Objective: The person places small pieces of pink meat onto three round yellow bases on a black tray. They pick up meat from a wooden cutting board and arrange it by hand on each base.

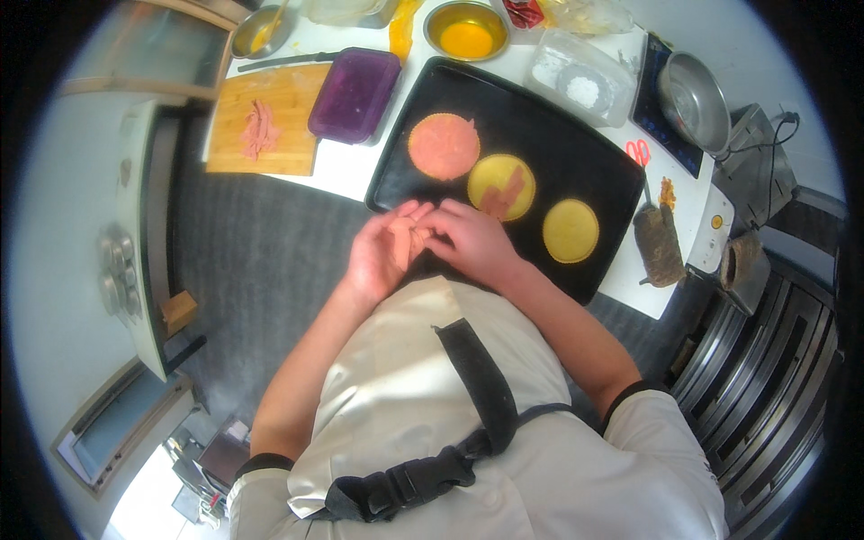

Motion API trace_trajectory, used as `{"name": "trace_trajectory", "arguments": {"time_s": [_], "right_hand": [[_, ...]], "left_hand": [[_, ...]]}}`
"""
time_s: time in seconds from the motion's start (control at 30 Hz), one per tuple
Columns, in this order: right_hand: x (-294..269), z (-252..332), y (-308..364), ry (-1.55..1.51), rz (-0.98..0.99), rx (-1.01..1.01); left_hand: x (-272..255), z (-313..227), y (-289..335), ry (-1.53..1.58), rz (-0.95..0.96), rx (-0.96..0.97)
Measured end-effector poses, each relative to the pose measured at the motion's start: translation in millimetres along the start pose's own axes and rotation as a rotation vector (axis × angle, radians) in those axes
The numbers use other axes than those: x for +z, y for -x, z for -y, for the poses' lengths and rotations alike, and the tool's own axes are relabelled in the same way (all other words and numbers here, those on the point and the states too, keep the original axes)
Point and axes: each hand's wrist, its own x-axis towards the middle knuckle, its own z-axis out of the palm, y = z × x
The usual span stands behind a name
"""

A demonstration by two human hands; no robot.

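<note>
Just in front of my body, over the near edge of the black baking tray (558, 135), my two hands meet. My left hand (376, 254) is cupped, palm up, around pink ham strips (402, 243). The fingers of my right hand (477, 241) are closed on the same ham. Three round yellow crusts lie on the tray. Pink slices cover the left crust (444, 146). On the middle crust (501, 175) only a few strips lie, on its near side. The right crust (571, 231) is bare. My fingers partly hide the ham.
A wooden cutting board (270, 99) holds more ham strips, with a knife (288, 61) behind it. Beside it stands a purple container (355, 94). Farther back are a bowl of orange liquid (466, 36) and a tub of white powder (580, 81). Scissors (638, 151) lie right of the tray.
</note>
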Motion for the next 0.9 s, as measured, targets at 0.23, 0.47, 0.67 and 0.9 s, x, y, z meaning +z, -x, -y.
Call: {"name": "trace_trajectory", "arguments": {"time_s": [0.23,0.47,0.67,0.9], "right_hand": [[6.3,-10.7,-3.7,-0.524,0.04,0.127],[1.5,-25.1,1.6,-0.62,0.057,0.267],[-5.5,-35.6,6.4,-0.681,0.093,0.305],[-8.9,-39.1,10.0,-0.753,0.124,0.438]], "left_hand": [[-1.2,2.1,-0.9,-0.26,-0.027,-0.028],[8.0,11.2,0.3,-0.389,-0.036,0.001],[4.5,17.7,-4.3,-0.44,-0.012,0.02],[9.6,17.4,-3.4,-0.417,-0.079,-0.019]]}}
